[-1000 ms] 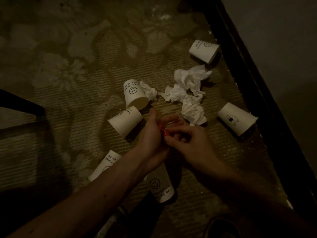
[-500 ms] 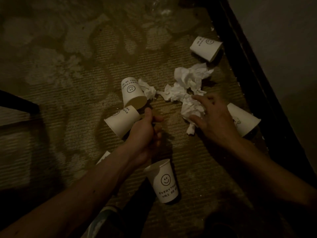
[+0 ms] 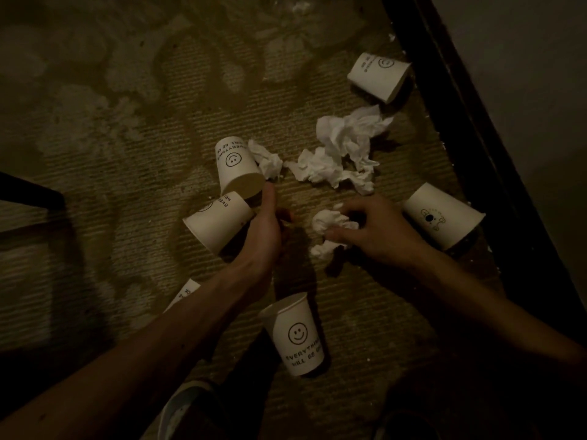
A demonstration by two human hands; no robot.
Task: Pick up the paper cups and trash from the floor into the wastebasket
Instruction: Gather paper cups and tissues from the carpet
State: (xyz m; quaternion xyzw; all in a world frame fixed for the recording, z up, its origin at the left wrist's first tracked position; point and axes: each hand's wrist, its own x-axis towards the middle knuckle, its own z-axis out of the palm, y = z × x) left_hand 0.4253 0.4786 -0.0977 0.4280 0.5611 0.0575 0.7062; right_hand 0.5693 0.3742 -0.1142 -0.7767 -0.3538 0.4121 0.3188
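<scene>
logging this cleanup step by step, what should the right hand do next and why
Probably lift the right hand straight up with the crumpled tissue. Its fingers and thumb are curled round that wad, and a loose tail trails toward the carpet. The left hand grips a small reddish thing, so it seems occupied. No wastebasket is in view.

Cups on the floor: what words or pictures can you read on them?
"EVERYTHIN… WILL BE GO…", smiley face: nearest cup.
"EVERYTHIN… WILL BE G…", upside down, smiley: upside-down cup.
"EVER…": middle-left cup.
Blurred, unreadable: far cup; cup under the forearm.
Small drawing, no words: right cup.
</scene>
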